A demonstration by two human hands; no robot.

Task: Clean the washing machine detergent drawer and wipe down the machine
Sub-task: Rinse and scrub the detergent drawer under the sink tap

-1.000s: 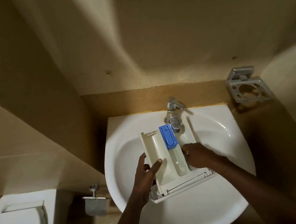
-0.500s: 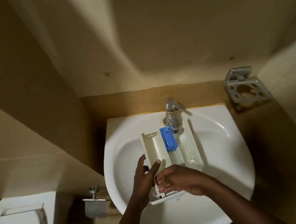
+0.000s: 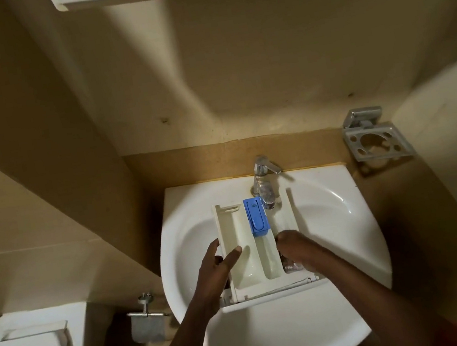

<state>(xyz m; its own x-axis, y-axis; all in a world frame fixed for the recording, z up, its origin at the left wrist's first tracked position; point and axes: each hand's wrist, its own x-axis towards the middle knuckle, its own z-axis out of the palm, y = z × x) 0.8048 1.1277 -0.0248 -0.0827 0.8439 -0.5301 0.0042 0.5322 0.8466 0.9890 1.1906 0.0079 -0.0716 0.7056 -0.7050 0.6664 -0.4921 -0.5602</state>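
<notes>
Gripping its left wall, thumb inside, the left hand [image 3: 216, 268] holds the detergent drawer [image 3: 245, 277] in the sink [image 3: 345, 288] under the tap [image 3: 262, 169]. Since a moment ago the right hand [image 3: 295, 248] has moved into the right compartment, fingers curled, can't tell around what.

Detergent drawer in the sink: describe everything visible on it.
The detergent drawer is cream plastic with three lengthwise compartments and a blue insert at the middle one's far end. It is in the sink, far end under the tap, front panel nearest the person. The left hand grips its left wall, thumb inside; the right hand reaches into the right compartment.
</notes>
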